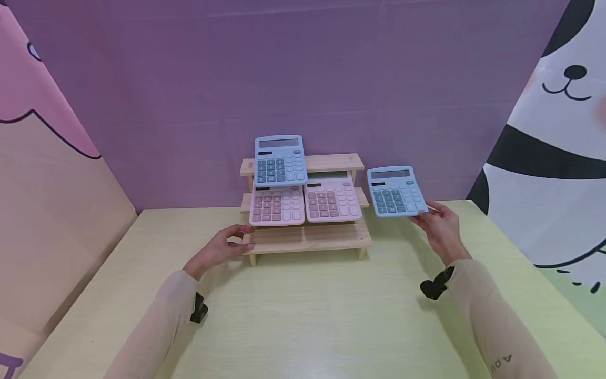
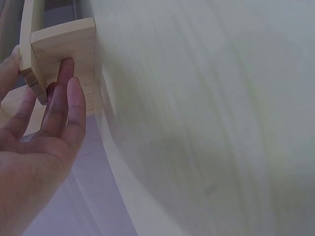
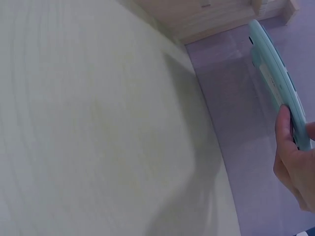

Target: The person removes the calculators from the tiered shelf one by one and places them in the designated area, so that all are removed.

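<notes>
Close beside the held calculator (image 1: pixel 396 192) — wooden rack (image 1: pixel 307 239), pink calculators (image 1: pixel 333 199).

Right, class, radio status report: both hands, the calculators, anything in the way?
Left hand gripping wooden stand, left end. Right hand pinching blue calculator, raised, right of stand. Second blue calculator, two pink calculators on upper tiers. No obstruction seen.

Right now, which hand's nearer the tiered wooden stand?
The left hand grips the stand by its left end; the right hand, beyond its right side, holds a blue rectangular calculator.
</notes>
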A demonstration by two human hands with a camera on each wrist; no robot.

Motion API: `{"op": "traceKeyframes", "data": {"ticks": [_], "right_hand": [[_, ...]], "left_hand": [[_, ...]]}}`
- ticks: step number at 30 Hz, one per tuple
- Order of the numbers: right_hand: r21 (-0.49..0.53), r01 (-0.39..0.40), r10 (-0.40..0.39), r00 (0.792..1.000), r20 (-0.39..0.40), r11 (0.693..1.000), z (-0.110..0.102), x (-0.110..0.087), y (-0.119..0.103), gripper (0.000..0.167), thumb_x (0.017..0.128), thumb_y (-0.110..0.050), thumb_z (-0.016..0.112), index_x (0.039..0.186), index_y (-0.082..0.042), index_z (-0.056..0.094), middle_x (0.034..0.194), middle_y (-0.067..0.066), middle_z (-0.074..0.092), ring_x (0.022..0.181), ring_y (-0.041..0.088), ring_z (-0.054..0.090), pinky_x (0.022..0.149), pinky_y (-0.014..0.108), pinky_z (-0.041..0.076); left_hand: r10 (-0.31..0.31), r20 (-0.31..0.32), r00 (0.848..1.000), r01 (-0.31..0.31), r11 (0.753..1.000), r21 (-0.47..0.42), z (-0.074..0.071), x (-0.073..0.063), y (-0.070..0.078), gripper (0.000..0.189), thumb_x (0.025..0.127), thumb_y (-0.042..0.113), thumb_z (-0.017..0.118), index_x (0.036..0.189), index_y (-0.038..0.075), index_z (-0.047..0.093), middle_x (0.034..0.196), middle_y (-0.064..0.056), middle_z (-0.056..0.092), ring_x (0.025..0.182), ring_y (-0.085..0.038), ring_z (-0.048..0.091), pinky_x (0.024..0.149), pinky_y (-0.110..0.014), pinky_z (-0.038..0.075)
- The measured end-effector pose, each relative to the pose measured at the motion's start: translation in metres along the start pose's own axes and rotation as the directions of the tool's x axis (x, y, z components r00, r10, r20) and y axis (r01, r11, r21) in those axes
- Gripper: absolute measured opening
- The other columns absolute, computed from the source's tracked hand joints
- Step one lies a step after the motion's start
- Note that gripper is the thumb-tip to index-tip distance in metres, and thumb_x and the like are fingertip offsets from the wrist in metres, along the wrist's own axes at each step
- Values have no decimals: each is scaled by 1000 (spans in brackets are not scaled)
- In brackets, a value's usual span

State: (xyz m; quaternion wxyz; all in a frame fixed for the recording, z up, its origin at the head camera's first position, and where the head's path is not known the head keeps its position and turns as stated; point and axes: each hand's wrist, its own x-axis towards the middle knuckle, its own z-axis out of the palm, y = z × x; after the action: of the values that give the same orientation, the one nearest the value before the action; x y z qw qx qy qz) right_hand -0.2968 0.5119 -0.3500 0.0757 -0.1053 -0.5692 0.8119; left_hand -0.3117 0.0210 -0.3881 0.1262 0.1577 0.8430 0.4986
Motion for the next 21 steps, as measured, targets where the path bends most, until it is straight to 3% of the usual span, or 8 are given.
{"op": "traceKeyframes", "data": {"ticks": [5, 12, 21], "right_hand": [[-23, -12, 12, 1000, 6, 1000, -3, 0, 5, 60, 90, 8, 44, 144, -3, 20, 111, 6, 45, 84, 10, 63, 88, 32, 41], [-40, -22, 23, 1000, 13, 999, -7, 3, 11, 61, 88, 11, 45, 143, 1, 19, 103, 6, 48, 79, 10, 64, 77, 28, 53], [-145, -73, 72, 997, -9, 987, -7, 4, 15, 62, 89, 9, 44, 144, -2, 18, 107, 4, 42, 84, 7, 60, 96, 35, 38]], "left_hand": [[-6, 1, 1000, 6, 1000, 6, 0, 0, 1, 55, 85, 25, 65, 132, 8, 44, 125, -13, 45, 98, -26, 53, 80, -30, 52], [-12, 1, 1000, 12, 1000, 7, 0, -1, 2, 55, 85, 25, 65, 132, 8, 44, 124, -13, 45, 98, -26, 53, 80, -30, 52], [-3, 4, 1000, 3, 1000, -1, 0, -1, 2, 54, 85, 24, 65, 132, 8, 43, 124, -14, 44, 96, -26, 55, 79, -30, 53]]}}
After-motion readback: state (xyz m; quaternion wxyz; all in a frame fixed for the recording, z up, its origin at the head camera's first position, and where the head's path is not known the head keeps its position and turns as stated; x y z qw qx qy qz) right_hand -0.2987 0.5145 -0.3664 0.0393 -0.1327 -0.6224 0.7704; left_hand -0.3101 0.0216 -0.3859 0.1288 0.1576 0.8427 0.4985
